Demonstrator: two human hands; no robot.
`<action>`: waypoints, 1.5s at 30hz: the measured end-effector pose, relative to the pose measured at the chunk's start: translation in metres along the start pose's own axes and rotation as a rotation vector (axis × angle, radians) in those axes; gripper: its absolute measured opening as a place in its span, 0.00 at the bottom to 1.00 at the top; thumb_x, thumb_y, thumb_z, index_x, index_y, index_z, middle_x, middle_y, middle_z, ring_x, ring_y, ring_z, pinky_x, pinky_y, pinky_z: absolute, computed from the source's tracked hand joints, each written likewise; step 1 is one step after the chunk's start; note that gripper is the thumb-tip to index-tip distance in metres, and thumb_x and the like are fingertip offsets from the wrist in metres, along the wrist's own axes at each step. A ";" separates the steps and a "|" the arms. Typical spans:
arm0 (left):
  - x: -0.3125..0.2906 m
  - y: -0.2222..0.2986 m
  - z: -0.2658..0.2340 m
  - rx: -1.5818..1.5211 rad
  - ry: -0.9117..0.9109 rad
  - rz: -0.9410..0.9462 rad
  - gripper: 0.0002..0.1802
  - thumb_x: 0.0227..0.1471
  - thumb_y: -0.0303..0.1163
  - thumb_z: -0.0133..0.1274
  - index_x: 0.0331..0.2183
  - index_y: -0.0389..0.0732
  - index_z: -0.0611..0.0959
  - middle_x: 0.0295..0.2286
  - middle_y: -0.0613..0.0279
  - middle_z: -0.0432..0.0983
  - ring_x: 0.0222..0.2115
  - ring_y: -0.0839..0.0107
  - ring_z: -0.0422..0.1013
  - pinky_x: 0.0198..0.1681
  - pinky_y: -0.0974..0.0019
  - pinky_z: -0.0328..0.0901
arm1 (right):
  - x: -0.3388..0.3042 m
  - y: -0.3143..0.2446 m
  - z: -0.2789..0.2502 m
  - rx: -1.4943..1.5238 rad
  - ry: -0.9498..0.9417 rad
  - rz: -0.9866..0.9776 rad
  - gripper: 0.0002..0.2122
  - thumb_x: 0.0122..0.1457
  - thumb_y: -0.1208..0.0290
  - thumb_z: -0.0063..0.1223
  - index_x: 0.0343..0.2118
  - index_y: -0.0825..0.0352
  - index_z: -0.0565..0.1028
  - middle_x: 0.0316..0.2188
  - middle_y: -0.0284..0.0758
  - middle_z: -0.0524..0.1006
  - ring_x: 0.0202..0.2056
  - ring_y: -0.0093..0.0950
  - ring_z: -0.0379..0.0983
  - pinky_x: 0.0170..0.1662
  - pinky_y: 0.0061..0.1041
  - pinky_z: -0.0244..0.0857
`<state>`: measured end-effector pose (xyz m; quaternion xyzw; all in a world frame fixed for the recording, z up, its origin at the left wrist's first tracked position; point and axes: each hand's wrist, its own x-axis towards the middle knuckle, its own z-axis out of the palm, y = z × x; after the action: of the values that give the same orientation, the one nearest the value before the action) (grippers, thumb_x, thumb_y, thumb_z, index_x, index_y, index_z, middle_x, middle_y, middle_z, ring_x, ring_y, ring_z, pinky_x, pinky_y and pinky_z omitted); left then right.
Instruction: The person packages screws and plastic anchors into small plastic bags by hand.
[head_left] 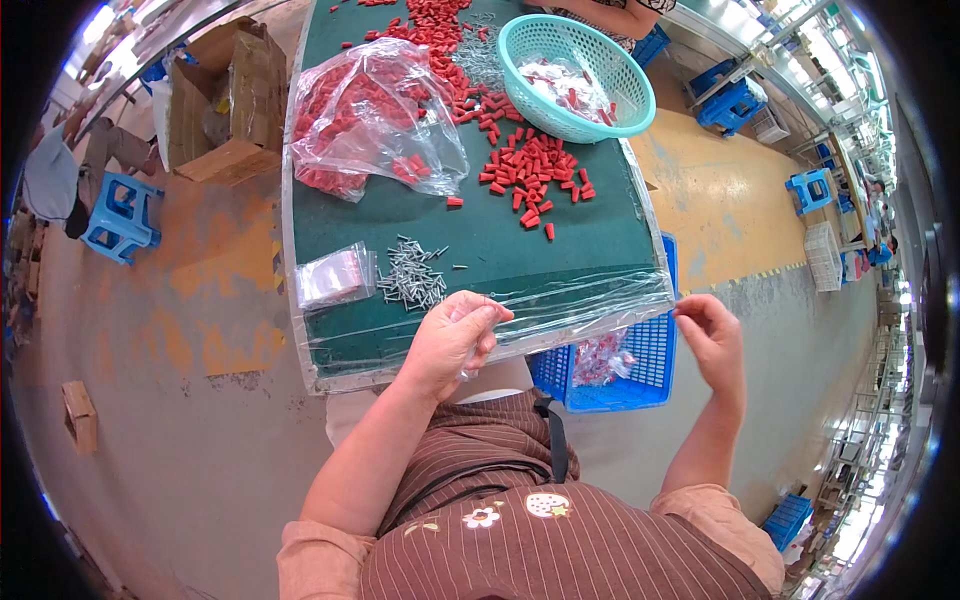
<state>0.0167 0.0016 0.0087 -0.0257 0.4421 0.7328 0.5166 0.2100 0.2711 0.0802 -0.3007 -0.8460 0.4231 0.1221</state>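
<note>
My left hand (453, 343) is closed at the table's near edge, and a bit of clear plastic, which looks like a small bag (466, 375), shows below its fingers. My right hand (712, 335) is held off the table's near right corner, its thumb and fingertips drawn together; anything between them is too small to make out. Just beyond my left hand lies a pile of small grey screws (413, 278). Left of it is a stack of small clear zip bags (336, 278). Loose red plastic plugs (532, 170) are scattered farther up the table.
A large clear bag of red plugs (370, 120) lies on the green table (480, 240). A turquoise basket (575, 125) holds small filled bags. Under the near right corner is a blue crate (625, 390). Across the table, another person's arm (600, 15) shows. A cardboard box (225, 105) stands left.
</note>
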 end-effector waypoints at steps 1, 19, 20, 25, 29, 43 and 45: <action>0.000 -0.001 0.003 -0.003 0.032 0.023 0.06 0.56 0.29 0.52 0.32 0.38 0.73 0.25 0.62 0.69 0.17 0.82 0.60 0.14 0.79 0.54 | 0.001 -0.005 0.016 0.066 -0.044 -0.035 0.07 0.53 0.81 0.53 0.36 0.71 0.74 0.30 0.32 0.76 0.32 0.19 0.72 0.38 0.19 0.67; 0.002 -0.016 -0.002 -0.215 0.124 0.134 0.06 0.54 0.33 0.56 0.30 0.44 0.77 0.21 0.71 0.68 0.17 0.83 0.60 0.14 0.80 0.55 | 0.002 -0.043 0.196 0.686 -0.274 0.010 0.03 0.61 0.76 0.49 0.34 0.70 0.72 0.29 0.27 0.72 0.32 0.14 0.67 0.36 0.14 0.62; 0.002 -0.016 -0.004 -0.193 0.123 0.139 0.06 0.53 0.33 0.57 0.30 0.43 0.76 0.21 0.70 0.68 0.17 0.83 0.60 0.14 0.80 0.55 | 0.004 -0.043 0.196 0.682 -0.276 0.010 0.03 0.61 0.76 0.49 0.34 0.70 0.72 0.29 0.27 0.72 0.32 0.14 0.67 0.36 0.14 0.62; 0.002 -0.016 -0.013 -0.126 0.161 0.156 0.08 0.54 0.33 0.57 0.28 0.43 0.74 0.22 0.69 0.68 0.17 0.83 0.60 0.14 0.80 0.56 | 0.013 -0.045 0.192 0.718 -0.308 0.033 0.04 0.60 0.75 0.48 0.33 0.70 0.72 0.28 0.28 0.73 0.32 0.15 0.67 0.37 0.17 0.62; 0.000 -0.014 -0.011 -0.088 0.195 0.181 0.09 0.54 0.33 0.56 0.27 0.44 0.73 0.22 0.68 0.69 0.18 0.82 0.62 0.15 0.79 0.56 | 0.015 -0.048 0.196 0.790 -0.360 0.047 0.03 0.59 0.76 0.49 0.33 0.70 0.72 0.30 0.30 0.75 0.34 0.17 0.70 0.39 0.18 0.64; -0.004 0.009 -0.014 -0.043 0.167 0.178 0.07 0.56 0.26 0.51 0.39 0.39 0.77 0.28 0.65 0.71 0.16 0.84 0.57 0.14 0.80 0.51 | 0.036 -0.054 0.162 0.574 -0.421 -0.061 0.11 0.52 0.82 0.52 0.40 0.70 0.71 0.29 0.30 0.74 0.32 0.18 0.72 0.38 0.18 0.67; -0.004 0.012 -0.009 0.280 0.194 0.258 0.09 0.55 0.28 0.53 0.39 0.39 0.80 0.24 0.69 0.70 0.19 0.86 0.58 0.17 0.79 0.53 | 0.037 -0.063 0.159 0.514 -0.409 -0.109 0.14 0.52 0.82 0.53 0.42 0.69 0.71 0.29 0.30 0.74 0.32 0.18 0.72 0.38 0.19 0.67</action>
<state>0.0053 -0.0079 0.0130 0.0325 0.5867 0.7184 0.3723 0.0819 0.1623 0.0307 -0.1231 -0.7335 0.6669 0.0443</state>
